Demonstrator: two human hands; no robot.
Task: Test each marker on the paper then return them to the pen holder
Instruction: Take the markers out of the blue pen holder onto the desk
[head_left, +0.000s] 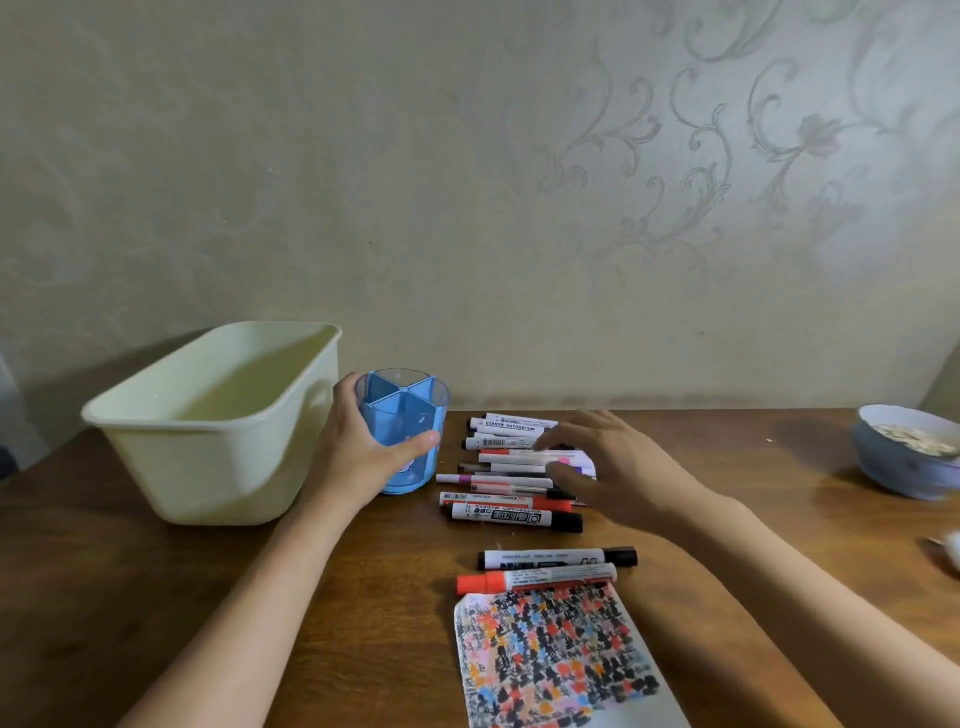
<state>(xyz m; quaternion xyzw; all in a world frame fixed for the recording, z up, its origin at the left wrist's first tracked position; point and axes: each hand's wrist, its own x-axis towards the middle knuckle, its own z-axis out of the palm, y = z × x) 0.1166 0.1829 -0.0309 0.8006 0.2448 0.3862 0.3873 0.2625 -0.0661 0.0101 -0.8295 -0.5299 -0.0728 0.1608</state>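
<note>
Left hand (358, 447): its grip is wrapped round the pen holder (402, 431), thumb across the front and fingers curled behind the far side.
Pen holder: a clear blue cup with blue dividers inside, standing upright on the tabletop (363, 597), just right of the tub (208, 421) and left of the pile of markers (511, 473); no markers show in it.
Right hand (608, 465): fingers spread and nearly straight, lying flat over the right end of the pile; its grip is loose and has closed round nothing.
Pile of markers: a row of white-barrelled markers lying side by side, mostly crosswise, with black, red and purple caps; the nearest one has a black cap at its right end.
Black marker (556, 558): lies alone, nearer than the pile, cap to the right.
Red marker (535, 578): lies just in front of the black one, cap to the left, touching the far edge of the paper (556, 660).
Paper: a white sheet at the near edge of the tabletop, covered in black, red, orange, blue and pink scribbles.
Tub: a pale cream plastic tub on the left of the tabletop.
Bowl (906, 457): a bluish bowl at the far right with something pale in it.
Wall (467, 182): patterned wallpaper behind the tabletop.
</note>
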